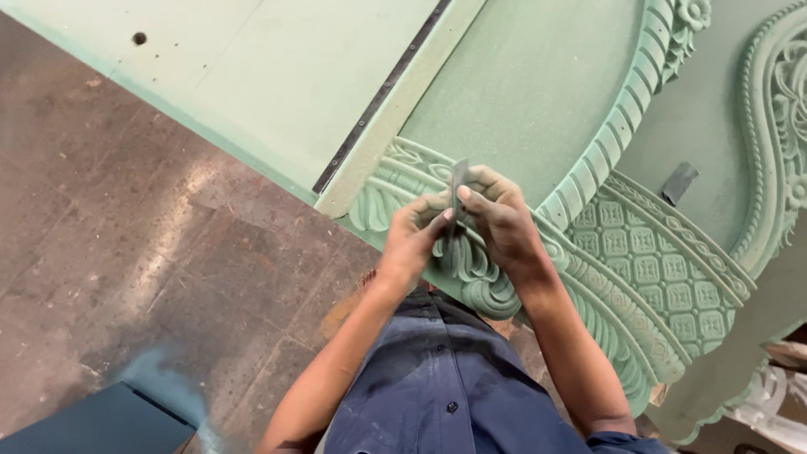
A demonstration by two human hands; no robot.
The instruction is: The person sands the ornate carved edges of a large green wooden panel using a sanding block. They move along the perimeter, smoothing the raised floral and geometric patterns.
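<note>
A large green carved panel (521,109) with scrollwork, ribbed arcs and a lattice of small squares lies in front of me. My left hand (414,235) and my right hand (501,217) meet over its carved scroll edge (471,269). Both pinch a thin grey strip (458,181), like a folded piece of sandpaper, held upright between the fingertips just above the carving. My forearms and dark blue shirt fill the bottom of the view.
A pale green flat board (252,76) with a dark metal strip (378,97) lies at the upper left. A dusty brown tiled floor (126,235) spreads left. A dark blue flat object (101,424) sits at the bottom left. A small dark piece (679,182) rests on the panel at right.
</note>
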